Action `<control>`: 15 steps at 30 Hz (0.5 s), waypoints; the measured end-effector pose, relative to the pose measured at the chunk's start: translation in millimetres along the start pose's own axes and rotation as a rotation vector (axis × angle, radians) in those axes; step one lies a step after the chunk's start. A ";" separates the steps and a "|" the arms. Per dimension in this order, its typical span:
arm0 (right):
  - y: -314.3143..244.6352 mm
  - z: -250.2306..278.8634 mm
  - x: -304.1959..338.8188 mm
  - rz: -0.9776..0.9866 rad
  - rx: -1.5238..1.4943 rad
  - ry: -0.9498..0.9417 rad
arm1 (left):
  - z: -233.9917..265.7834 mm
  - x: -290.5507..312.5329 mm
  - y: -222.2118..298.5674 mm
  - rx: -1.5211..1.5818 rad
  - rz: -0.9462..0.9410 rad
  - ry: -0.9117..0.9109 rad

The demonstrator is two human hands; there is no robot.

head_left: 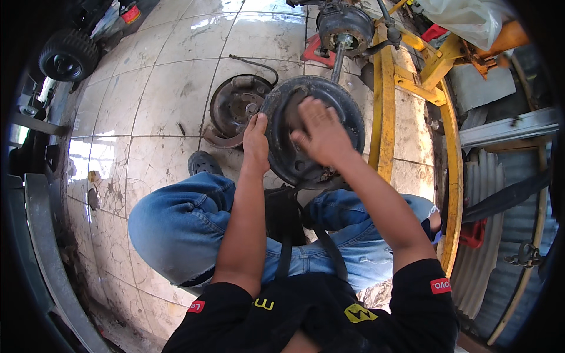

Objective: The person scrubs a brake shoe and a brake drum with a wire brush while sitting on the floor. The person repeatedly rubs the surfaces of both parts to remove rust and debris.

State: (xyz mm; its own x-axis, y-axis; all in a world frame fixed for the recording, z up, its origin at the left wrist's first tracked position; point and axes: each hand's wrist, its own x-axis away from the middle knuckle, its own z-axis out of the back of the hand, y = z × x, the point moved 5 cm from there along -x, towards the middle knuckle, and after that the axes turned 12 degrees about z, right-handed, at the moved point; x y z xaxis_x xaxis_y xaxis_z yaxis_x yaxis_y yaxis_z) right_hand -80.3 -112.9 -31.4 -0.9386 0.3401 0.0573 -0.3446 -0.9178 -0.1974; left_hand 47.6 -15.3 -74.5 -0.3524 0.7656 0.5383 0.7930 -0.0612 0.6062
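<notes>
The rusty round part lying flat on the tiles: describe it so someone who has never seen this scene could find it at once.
Start at the yellow steel frame on the right and move left past the big dark round brake plate under both hands. Just beyond the left hand lies a smaller rusty brown brake disc. Unlike the held plate, it lies flat on the tiled floor, untouched.

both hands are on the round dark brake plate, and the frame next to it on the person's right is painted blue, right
Not quite. The left hand grips the edge of the round dark brake plate and the right hand lies flat on its face, but the frame on the person's right is yellow, not blue, as the head view shows.
</notes>
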 end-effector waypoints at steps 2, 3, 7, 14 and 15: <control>23.7 10.4 -3.8 -0.188 -0.023 0.080 | -0.2 2.3 -0.1 -0.048 -0.040 0.080; 24.4 7.9 -2.9 -0.212 -0.035 0.069 | -1.6 3.4 -1.6 -0.072 -0.060 0.120; 23.2 6.6 -3.4 -0.198 -0.079 0.079 | 0.8 1.0 0.8 -0.048 -0.081 0.060; 25.0 13.2 -2.5 -0.187 -0.128 0.150 | -0.4 -1.9 -2.9 -0.033 -0.085 0.066; 23.9 13.4 -3.7 -0.195 -0.101 0.132 | -4.0 2.0 -1.1 -0.018 -0.081 0.064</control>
State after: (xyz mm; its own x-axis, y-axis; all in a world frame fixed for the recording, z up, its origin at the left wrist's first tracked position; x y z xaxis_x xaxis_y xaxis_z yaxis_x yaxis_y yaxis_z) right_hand -85.3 -138.8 -23.2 -0.8421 0.5388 -0.0229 -0.5097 -0.8091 -0.2924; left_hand 44.0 -16.3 -71.7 -0.4466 0.7261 0.5228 0.7514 -0.0128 0.6597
